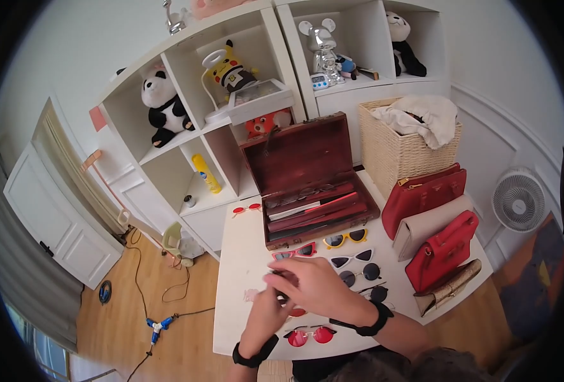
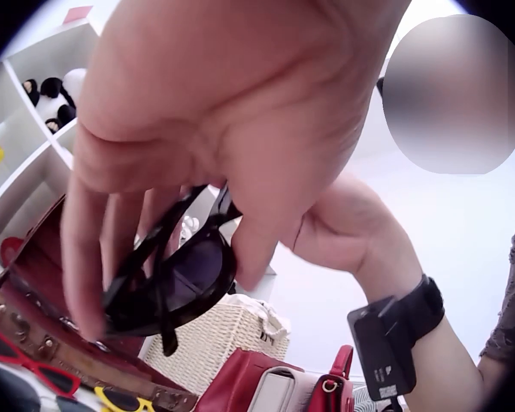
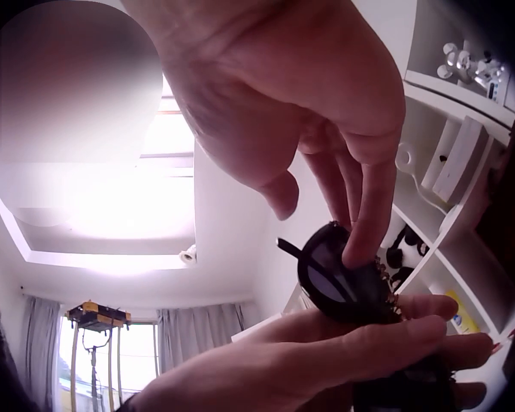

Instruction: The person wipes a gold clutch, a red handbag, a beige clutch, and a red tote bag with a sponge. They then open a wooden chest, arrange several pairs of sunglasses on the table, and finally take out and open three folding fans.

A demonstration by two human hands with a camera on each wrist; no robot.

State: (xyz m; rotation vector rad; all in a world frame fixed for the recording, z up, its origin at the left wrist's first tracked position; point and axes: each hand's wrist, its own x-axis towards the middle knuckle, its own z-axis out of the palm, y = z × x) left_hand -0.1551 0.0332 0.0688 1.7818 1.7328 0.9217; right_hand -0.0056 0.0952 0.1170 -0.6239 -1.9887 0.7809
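Observation:
A pair of black sunglasses with dark lenses (image 2: 197, 273) is between my two hands above the pale table's front. My left hand (image 1: 264, 321) grips it, fingers on one side and thumb on the other. From above, my right hand (image 1: 323, 286) reaches down with extended fingers touching the dark lens area (image 3: 326, 279), its thumb apart from the frame. In the head view the hands mostly hide this pair. Just below them lie sunglasses with pink-red lenses (image 1: 323, 335). To the right are round dark sunglasses (image 1: 370, 272) and white-framed sunglasses (image 1: 362, 255).
An open dark-red case (image 1: 301, 156) holding glasses stands behind the hands. Yellow sunglasses (image 1: 335, 240), red-framed sunglasses (image 1: 306, 249) and small red sunglasses (image 1: 254, 207) lie around it. Several handbags, including a red one (image 1: 422, 207), line the right side beside a woven basket (image 1: 390, 156).

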